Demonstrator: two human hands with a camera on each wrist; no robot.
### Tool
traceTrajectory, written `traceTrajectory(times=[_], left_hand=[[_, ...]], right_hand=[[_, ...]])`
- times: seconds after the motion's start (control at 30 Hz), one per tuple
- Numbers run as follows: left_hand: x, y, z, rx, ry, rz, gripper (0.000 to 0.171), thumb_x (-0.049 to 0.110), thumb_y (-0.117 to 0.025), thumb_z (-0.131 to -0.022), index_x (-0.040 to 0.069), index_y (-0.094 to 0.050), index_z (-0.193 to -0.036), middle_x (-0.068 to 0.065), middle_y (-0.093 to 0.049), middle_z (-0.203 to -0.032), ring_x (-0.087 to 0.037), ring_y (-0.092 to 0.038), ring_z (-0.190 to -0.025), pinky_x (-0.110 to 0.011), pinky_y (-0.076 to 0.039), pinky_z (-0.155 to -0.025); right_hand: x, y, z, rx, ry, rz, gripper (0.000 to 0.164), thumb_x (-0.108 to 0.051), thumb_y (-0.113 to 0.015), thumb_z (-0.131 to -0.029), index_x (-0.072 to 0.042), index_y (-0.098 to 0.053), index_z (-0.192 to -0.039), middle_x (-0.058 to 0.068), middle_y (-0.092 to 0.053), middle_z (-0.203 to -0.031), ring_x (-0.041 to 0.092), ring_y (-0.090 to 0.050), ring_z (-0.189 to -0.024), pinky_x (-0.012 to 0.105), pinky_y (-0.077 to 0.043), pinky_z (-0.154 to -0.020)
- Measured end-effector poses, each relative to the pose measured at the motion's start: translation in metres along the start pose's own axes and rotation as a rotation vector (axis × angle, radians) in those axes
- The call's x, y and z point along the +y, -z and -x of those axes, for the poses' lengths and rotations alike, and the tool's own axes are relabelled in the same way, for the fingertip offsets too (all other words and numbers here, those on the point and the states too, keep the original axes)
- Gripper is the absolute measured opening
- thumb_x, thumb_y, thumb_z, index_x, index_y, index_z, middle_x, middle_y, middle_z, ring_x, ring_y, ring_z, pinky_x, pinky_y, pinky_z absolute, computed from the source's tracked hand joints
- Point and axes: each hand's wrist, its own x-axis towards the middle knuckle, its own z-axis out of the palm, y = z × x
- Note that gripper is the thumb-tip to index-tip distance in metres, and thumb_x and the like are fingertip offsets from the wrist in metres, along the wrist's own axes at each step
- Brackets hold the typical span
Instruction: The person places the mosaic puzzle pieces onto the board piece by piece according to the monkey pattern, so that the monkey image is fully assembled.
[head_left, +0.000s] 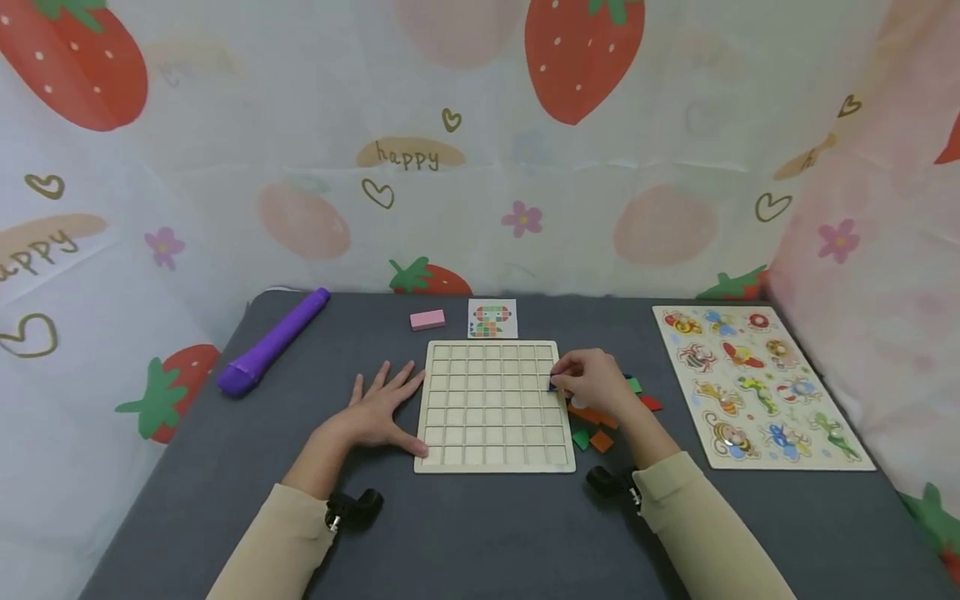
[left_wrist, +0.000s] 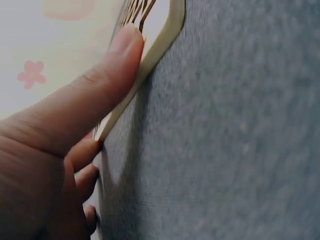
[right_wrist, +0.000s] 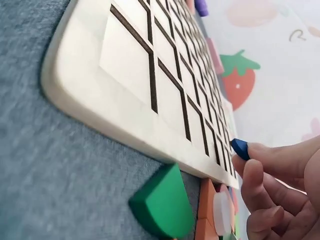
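A pale wooden grid board [head_left: 495, 465] lies flat on the dark table, its squares bare. My right hand [head_left: 592, 382] is over the board's right edge, pinching a small blue block [right_wrist: 240, 148] between thumb and fingertip. With fingers spread, my left hand [head_left: 375, 412] rests at the board's left side. In the left wrist view, its thumb [left_wrist: 107, 70] lies over the board's rim. Beside the board's right edge, under and near my right hand, several coloured blocks lie in a loose pile, among them a green block [right_wrist: 165, 205] and an orange block [head_left: 602, 441].
Behind the board are a small card with a coloured block picture [head_left: 492, 319] and a pink block [head_left: 427, 320]. A purple wand-shaped thing [head_left: 273, 343] lies at the back left. A board of insect pictures [head_left: 765, 387] lies on the right. A strawberry-print cloth [head_left: 480, 217] hangs behind.
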Motion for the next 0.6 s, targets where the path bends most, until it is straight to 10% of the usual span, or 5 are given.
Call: traceTrajectory(times=[0.6], left_hand=[[-0.007, -0.009, -0.012, 0.052, 0.008, 0.043, 0.121, 0.065, -0.081, -0.072, 0.026, -0.014, -0.164, -0.006, -0.002, -0.172, -0.039, 0.017, -0.155, -0.070, 0.019, -0.113]], right_hand=[[-0.008, -0.016, -0.016, 0.017, -0.092, 0.096, 0.012, -0.023, -0.073, -0.094, -0.014, -0.078, -0.089, 0.004, -0.071, -0.087, 0.021, -0.060, -0.073, 0.030, -0.048, -0.056]])
